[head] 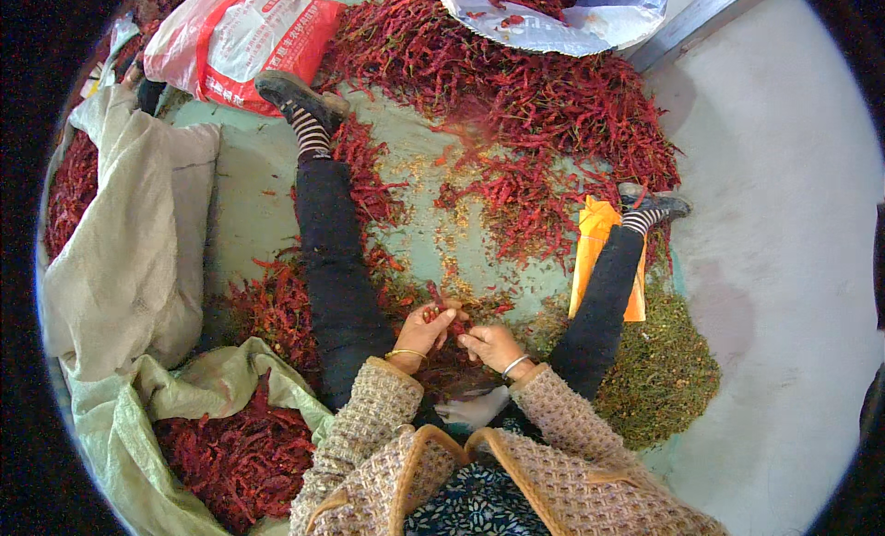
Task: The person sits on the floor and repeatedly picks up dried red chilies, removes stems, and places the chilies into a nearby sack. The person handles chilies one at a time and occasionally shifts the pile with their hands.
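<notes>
Between my spread legs, my left hand [427, 331] holds several dried red chili peppers [437, 297], with the thumb pressed over them. My right hand [494, 345] is close beside it, its fingertips pinched at the lower end of these chilies; whether it grips a stem or a pod is too small to tell. Under my hands lie loose chilies and stem scraps. Left of my left leg is a small heap of dried chilies [276, 304]. An open woven sack [200, 391] at the lower left holds more red chilies [242, 460].
A large chili heap [553, 107] lies ahead, partly under an open white sack [553, 31]. Yellow seeds [449, 259] litter the green sheet. Green stems [657, 363] are piled right, near an orange packet [593, 239]. A red-and-white sack [242, 45] and a full beige sack [138, 239] stand left.
</notes>
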A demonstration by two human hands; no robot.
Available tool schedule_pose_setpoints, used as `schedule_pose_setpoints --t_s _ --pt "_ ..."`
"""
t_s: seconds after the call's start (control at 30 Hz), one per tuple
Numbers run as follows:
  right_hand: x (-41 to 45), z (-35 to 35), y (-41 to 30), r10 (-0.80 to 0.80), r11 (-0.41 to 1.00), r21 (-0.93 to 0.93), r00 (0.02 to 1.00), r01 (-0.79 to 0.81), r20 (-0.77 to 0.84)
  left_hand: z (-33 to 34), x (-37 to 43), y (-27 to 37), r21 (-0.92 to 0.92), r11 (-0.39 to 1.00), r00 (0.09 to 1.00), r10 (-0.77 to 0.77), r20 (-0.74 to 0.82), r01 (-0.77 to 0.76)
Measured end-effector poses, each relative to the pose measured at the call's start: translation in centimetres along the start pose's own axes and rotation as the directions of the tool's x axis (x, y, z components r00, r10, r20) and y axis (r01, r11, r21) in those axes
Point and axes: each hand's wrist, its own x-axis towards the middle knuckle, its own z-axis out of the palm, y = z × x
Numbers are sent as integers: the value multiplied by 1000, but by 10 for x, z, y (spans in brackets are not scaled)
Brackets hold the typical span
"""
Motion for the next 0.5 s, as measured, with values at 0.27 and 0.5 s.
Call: schedule_pose_setpoints --t_s 0.27,0.5 --pt "-18 -19 -77 -143 854 484 811 -189 568 -19 25 -57 736 675 954 253 -158 -57" --pt "87 -114 -53 -126 705 -699 948 -121 -292 -11 22 -10 -63 995 914 -92 -394 73"
